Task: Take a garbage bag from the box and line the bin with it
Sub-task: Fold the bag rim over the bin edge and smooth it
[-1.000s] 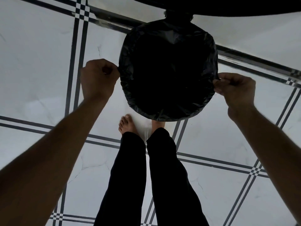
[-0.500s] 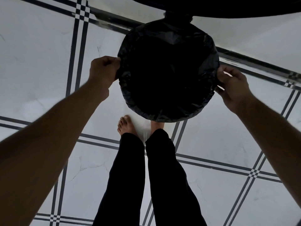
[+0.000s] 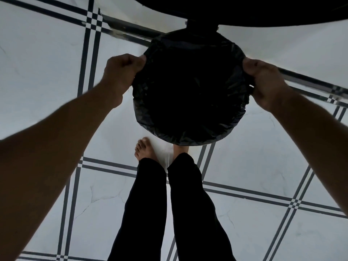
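A round bin stands on the floor in front of my feet, covered by a black garbage bag point(image 3: 190, 95) whose crinkled edge is folded over the rim. The bin itself is hidden under the plastic. My left hand point(image 3: 122, 70) is closed on the bag's edge at the upper left of the rim. My right hand point(image 3: 263, 80) grips the bag's edge at the upper right. The box is not in view.
The floor is white marble tile point(image 3: 47, 63) with dark double lines. My bare feet point(image 3: 145, 149) and black trouser legs point(image 3: 150, 213) stand just below the bin. A dark object point(image 3: 244, 10) overhangs the top of the view, with a dark stem above the bin.
Both hands have slid along the rim from its sides toward the far side, still holding the bag's edge. The bag's fold sits lower over the rim.
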`<act>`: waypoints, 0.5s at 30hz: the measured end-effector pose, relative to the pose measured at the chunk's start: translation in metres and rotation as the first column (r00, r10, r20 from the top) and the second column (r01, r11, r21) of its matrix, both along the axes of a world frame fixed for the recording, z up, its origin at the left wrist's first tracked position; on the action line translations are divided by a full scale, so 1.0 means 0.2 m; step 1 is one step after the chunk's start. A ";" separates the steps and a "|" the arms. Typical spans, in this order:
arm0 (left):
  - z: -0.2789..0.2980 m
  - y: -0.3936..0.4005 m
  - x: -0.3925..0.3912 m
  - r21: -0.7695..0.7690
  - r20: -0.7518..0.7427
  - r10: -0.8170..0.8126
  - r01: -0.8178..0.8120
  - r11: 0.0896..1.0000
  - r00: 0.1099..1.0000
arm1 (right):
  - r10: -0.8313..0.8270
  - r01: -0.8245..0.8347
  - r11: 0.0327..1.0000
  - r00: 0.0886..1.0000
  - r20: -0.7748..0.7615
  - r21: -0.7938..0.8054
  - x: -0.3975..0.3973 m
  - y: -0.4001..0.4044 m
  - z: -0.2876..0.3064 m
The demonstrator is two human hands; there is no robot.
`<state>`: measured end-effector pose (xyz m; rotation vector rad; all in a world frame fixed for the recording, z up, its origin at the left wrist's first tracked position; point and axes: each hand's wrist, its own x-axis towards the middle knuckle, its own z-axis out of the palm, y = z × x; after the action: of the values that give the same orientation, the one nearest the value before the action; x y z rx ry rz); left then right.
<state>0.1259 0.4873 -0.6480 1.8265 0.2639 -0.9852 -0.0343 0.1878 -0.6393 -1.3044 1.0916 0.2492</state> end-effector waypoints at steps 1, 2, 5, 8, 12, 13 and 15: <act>-0.02 0.00 0.00 0.017 0.016 -0.008 0.008 1.000 1.000 | -0.022 0.022 1.000 1.000 -0.016 -0.010 0.01 -0.01 -0.01; -0.03 0.00 0.01 0.024 0.016 -0.004 0.003 1.000 1.000 | -0.035 0.034 0.999 0.999 -0.034 -0.014 0.02 -0.01 -0.01; -0.06 -0.03 0.02 0.068 0.013 0.013 -0.014 0.998 1.000 | -0.019 0.018 1.000 0.995 -0.095 -0.021 0.06 -0.02 -0.03; -0.08 -0.06 0.05 0.117 0.105 0.027 -0.039 0.992 0.994 | 0.011 -0.025 0.992 0.994 -0.113 -0.124 0.10 -0.02 -0.04; -0.07 -0.13 0.13 0.001 0.277 0.044 -0.046 0.999 0.960 | 0.044 -0.034 0.980 0.998 0.049 -0.197 0.18 -0.02 -0.01; -0.05 -0.16 0.13 -0.013 0.306 -0.015 0.020 1.000 0.952 | 0.079 -0.063 0.979 0.994 0.075 -0.194 0.20 -0.02 0.00; -0.01 -0.23 0.13 -0.017 0.360 -0.168 0.186 0.982 0.918 | 0.158 -0.137 0.969 0.984 0.087 -0.205 0.25 -0.01 -0.01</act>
<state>0.1516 0.4420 -0.6490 1.9668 -0.1524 -0.7516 0.0147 0.1864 -0.6408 -1.5637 0.9505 0.1847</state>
